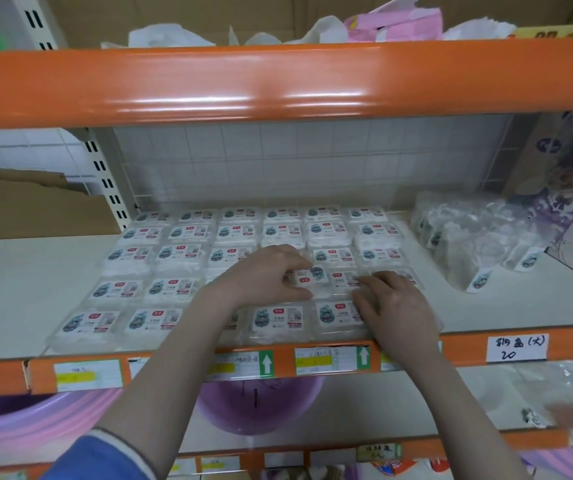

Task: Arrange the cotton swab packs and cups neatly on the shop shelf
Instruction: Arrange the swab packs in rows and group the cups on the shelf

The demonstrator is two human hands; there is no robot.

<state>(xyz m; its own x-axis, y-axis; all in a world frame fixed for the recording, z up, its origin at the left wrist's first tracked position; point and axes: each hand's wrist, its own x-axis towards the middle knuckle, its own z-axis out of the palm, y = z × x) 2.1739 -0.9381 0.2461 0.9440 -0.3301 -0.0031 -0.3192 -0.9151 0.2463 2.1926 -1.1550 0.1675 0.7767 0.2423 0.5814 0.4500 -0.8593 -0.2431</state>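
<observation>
Clear cotton swab packs [171,287] with blue cartoon labels lie in tidy rows across the white shelf [18,289]. One pack [326,280] sits in the second row from the front, between my hands. My left hand [261,277] grips its left edge, thumb and curled fingers on the pack. My right hand [392,306] lies flat on its right side and on the pack beneath, fingers straight. Bagged clear plastic cups [468,237] lie heaped at the right of the shelf.
An orange shelf beam [278,77] hangs close overhead. The shelf's front edge carries price labels [330,362] and a handwritten tag [517,347]. A printed box [569,188] stands at the far right. Purple basins [257,407] sit on the shelf below. Cardboard [18,202] is at the left.
</observation>
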